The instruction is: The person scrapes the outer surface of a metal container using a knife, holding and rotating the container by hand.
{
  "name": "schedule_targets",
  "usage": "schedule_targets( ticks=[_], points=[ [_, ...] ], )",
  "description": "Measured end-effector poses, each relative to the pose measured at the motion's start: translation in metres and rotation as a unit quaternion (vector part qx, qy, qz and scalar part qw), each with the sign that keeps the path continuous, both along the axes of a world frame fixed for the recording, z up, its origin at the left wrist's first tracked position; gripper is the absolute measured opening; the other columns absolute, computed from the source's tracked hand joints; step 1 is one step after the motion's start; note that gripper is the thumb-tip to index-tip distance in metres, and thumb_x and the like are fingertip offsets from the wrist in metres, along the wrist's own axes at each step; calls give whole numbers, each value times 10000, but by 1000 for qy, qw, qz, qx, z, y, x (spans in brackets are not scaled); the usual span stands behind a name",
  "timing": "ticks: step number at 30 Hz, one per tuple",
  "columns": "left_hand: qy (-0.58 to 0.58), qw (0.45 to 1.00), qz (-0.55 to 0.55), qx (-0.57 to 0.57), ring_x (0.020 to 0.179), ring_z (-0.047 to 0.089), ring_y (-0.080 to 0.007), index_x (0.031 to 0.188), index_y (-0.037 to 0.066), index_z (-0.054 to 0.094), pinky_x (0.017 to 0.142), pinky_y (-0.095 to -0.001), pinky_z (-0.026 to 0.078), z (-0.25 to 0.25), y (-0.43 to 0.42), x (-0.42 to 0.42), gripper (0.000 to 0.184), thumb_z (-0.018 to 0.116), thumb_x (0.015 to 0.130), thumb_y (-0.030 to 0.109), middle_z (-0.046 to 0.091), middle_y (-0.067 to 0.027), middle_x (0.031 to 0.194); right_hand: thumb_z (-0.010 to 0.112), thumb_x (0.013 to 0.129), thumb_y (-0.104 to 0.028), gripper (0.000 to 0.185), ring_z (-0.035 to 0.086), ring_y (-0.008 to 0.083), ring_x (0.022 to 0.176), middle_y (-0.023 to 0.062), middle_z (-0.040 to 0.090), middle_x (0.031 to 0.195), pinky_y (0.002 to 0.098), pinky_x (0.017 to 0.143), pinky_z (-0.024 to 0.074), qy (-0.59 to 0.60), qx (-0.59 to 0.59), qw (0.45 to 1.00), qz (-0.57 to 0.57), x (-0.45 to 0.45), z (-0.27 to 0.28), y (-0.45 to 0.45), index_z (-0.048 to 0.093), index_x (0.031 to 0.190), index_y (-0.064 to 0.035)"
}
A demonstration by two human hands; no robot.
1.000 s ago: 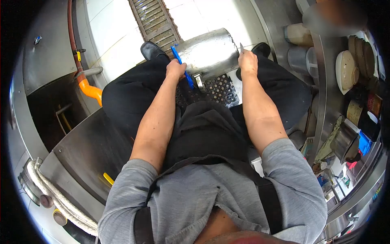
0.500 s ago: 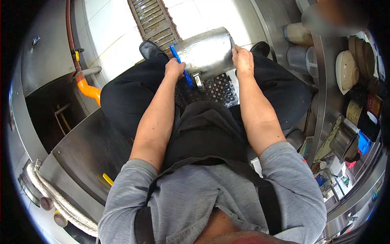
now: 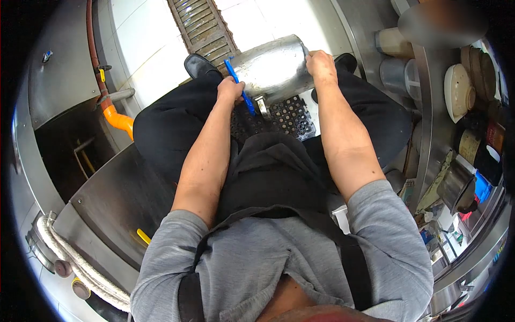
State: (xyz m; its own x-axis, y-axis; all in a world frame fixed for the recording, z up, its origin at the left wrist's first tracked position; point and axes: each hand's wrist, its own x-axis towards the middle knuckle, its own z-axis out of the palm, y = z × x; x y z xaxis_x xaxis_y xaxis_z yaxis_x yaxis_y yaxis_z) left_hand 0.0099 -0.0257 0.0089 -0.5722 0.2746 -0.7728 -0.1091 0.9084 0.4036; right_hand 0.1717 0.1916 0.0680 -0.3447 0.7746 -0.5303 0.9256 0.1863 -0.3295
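Observation:
A dented metal cylinder like a stockpot (image 3: 273, 67) lies on its side between my knees, a metal handle (image 3: 263, 107) sticking out at its lower side. Along its left end runs a long, narrow blue piece (image 3: 234, 72); whether it is a lid seen edge-on or a separate tool, I cannot tell. My left hand (image 3: 230, 89) is closed around the blue piece, against the pot. At the opposite end, my right hand (image 3: 321, 67) is closed at the pot's right edge, its fingertips partly hidden.
Beneath the pot lies a black perforated mat (image 3: 289, 118), with a floor drain grate (image 3: 201, 24) ahead. An orange pipe (image 3: 118, 119) and steel cabinets (image 3: 115, 198) stand left. Shelving on the right holds a cream bowl (image 3: 457, 94), plastic containers (image 3: 394, 75) and a metal pan (image 3: 455, 182).
My right hand has shifted a little upward along the pot's right edge, and its forearm has swung outward. My left hand and the blue piece stay nearly where they were.

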Motion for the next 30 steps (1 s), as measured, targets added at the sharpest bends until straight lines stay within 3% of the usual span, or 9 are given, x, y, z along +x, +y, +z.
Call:
schedule_targets(
  ticks=[9,11,13,15,17,19,26,28,30],
  points=[
    [-2,1000,10,-1,566,677,-231,890,7,590,540,-352,555,-2,1,-1,233,626,797,218,671,-132,725,528,852,-156,221,617,389,994,213,655,1018,452,882,495,48,71,996,35,10,-14,-8,692,973,-70],
    [47,995,-88,26,584,677,-290,886,-6,647,593,-383,564,-6,1,-3,229,658,777,196,675,-179,729,490,850,-160,219,616,412,943,224,654,951,483,838,494,83,154,980,99,22,-37,-5,648,940,-37],
    [188,944,-271,-9,841,671,-343,929,6,660,757,-417,549,-44,-4,-6,300,724,726,217,673,-206,901,467,869,-198,238,617,419,928,221,652,958,511,829,484,53,111,992,3,34,-46,-11,618,998,-66],
    [184,966,-176,41,996,622,-373,1079,16,608,885,-446,497,-54,-7,-7,441,713,719,249,642,-217,1051,569,883,-267,281,634,396,816,217,661,853,494,768,499,81,214,970,82,43,-47,-20,643,1059,-61],
    [81,988,-120,48,902,661,-367,962,-14,638,811,-450,528,-2,-2,4,334,664,736,232,668,-230,969,570,869,-237,230,623,410,850,223,657,872,492,803,489,115,197,972,51,48,-43,-24,675,915,-36],
    [212,965,-139,66,769,681,-364,878,-25,661,757,-441,545,-45,-17,8,318,617,757,265,678,-222,814,546,821,-103,159,624,404,919,224,660,932,487,821,502,52,142,988,-4,58,-45,-16,669,859,-10],
    [134,979,-152,8,744,698,-317,943,-16,670,678,-416,567,24,-16,28,339,597,786,275,695,-190,872,569,853,-187,211,633,395,882,246,656,882,450,799,500,212,222,951,-42,49,28,-22,676,907,-13],
    [123,975,-185,-1,776,696,-328,1013,-14,649,675,-416,570,0,-19,19,365,609,783,266,680,-210,969,605,833,-261,311,635,380,926,224,669,905,438,847,498,242,91,963,-70,53,56,-32,686,1000,-12],
    [64,985,-158,-17,898,679,-330,1085,10,628,712,-418,574,5,-20,18,410,639,770,273,648,-204,1090,629,821,-273,317,638,359,940,200,679,915,429,851,497,192,141,971,-30,60,11,-28,692,1012,-28]
  ],
)
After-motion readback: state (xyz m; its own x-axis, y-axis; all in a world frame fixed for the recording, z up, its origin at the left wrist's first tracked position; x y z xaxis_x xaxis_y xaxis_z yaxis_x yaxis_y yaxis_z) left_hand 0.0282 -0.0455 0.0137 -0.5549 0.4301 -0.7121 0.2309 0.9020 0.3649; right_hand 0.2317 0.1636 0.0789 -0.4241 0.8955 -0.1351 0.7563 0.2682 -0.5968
